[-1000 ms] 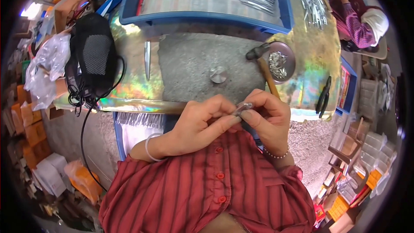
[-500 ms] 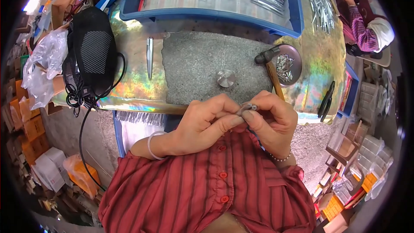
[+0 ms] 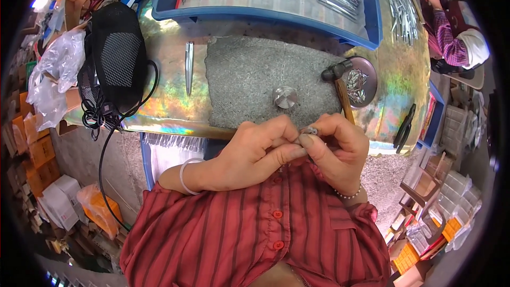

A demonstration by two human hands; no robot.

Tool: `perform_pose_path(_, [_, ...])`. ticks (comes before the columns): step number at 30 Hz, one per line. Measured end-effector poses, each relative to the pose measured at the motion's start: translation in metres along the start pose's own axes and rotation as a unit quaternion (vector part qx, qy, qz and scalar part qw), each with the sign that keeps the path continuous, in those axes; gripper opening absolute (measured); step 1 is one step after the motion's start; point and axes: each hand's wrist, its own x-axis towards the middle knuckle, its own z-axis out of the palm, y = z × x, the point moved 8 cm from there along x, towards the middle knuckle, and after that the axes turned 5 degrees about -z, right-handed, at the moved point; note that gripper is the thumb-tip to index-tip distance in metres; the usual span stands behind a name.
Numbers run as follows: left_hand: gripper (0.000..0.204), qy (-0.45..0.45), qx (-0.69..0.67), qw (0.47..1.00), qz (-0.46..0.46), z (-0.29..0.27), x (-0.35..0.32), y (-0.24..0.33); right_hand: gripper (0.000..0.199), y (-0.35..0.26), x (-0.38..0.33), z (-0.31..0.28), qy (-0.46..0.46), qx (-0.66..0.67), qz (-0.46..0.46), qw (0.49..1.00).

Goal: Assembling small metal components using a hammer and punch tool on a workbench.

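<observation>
Metal piece (image 3: 310, 131): small, silvery, mostly hidden.

bench (image 3: 159, 101): iridescent top | floor (image 3: 79, 143): grey concrete | light: bright

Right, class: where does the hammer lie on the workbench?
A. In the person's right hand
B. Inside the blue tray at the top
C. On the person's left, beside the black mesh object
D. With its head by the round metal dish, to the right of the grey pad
D: the hammer rests with its head beside the round metal dish at the right edge of the grey pad, while both hands pinch a small metal piece.
</observation>
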Motion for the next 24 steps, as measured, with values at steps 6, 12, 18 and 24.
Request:
perform_pose_path(6, [0.011,-0.068,-0.161,0.973,-0.152,0.01,0.0,-0.022,0.014,0.029,-0.002,0.007,0.081,0.213,0.197,0.954])
perform_pose_path(12, [0.014,-0.112,-0.137,0.964,-0.201,0.008,0.006,-0.024,0.012,0.048,-0.003,0.008,0.082,0.278,0.227,0.93])
perform_pose_path(18, [0.018,-0.117,-0.19,0.946,-0.235,0.01,0.01,-0.03,0.015,0.062,-0.002,0.015,0.084,0.351,0.252,0.898])
perform_pose_path(24, [0.021,-0.111,-0.227,0.929,-0.272,0.009,0.012,-0.035,0.017,0.07,-0.004,0.021,0.096,0.401,0.256,0.874])
